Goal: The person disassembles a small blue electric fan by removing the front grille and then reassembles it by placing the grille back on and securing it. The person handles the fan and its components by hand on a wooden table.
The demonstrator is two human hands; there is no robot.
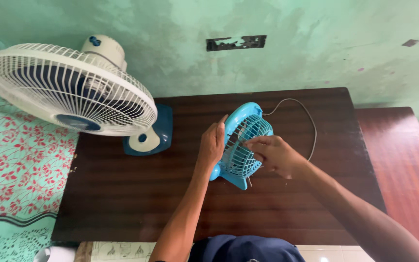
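Looking down, we see the dark wooden tabletop [122, 194] filling the middle of the view, set against a green wall [316, 48]. A flowered green cloth [15, 165] hangs at nine o'clock, and a second reddish wooden surface [403, 165] lies at three o'clock. At ten o'clock a large white pedestal fan [69, 87] leans over its blue base [151, 138].

Near the centre, slightly toward one o'clock, our small blue fan [241, 145] stands upright on the tabletop, its grey cord [306, 116] looping away behind it. Our left hand [213, 145] is wrapped around the rim at the fan's nine o'clock side, steadying it. Our right hand [275, 155] rests on the front grille, its fingers [253, 144] pinched on the thin bars; whether they hold anything small we cannot tell.

We judge the little fan light and plastic, its grille thin, springy and liable to bend or snap under force. The solid outer rim and the foot look like the safest places to hold.
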